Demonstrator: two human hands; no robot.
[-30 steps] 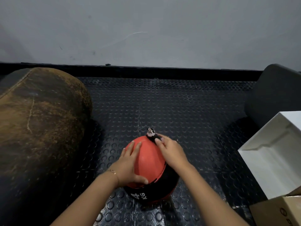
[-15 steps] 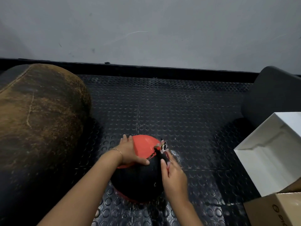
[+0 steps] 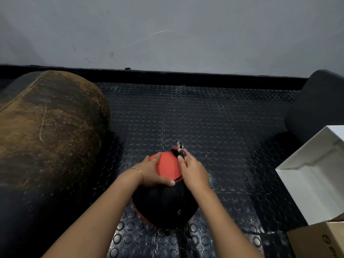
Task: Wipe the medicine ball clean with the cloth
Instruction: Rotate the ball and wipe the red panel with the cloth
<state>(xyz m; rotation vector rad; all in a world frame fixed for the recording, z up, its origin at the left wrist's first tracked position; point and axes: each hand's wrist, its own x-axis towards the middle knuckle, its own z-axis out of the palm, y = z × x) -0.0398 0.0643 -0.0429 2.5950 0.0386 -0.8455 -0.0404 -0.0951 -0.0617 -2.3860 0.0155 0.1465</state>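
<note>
A red and black medicine ball [image 3: 165,198] sits on the studded black rubber floor in front of me. Its red panel faces up and away, its black panel faces me. My left hand [image 3: 151,173] lies spread over the ball's left side, thumb across the seam, steadying it. My right hand [image 3: 191,171] presses a small dark patterned cloth [image 3: 179,149] against the ball's upper right, fingers curled over it. Only the cloth's far end pokes out past my fingertips.
A large worn brown bolster-like bag [image 3: 46,131] lies to the left. An open white box [image 3: 316,175] and a cardboard box [image 3: 320,241] stand at the right, with a dark padded object [image 3: 320,105] behind them. A grey wall [image 3: 167,34] rises beyond the mat.
The ball has rolled, so more black now faces me. My right hand with the cloth slid down the right side, then back up toward the top.
</note>
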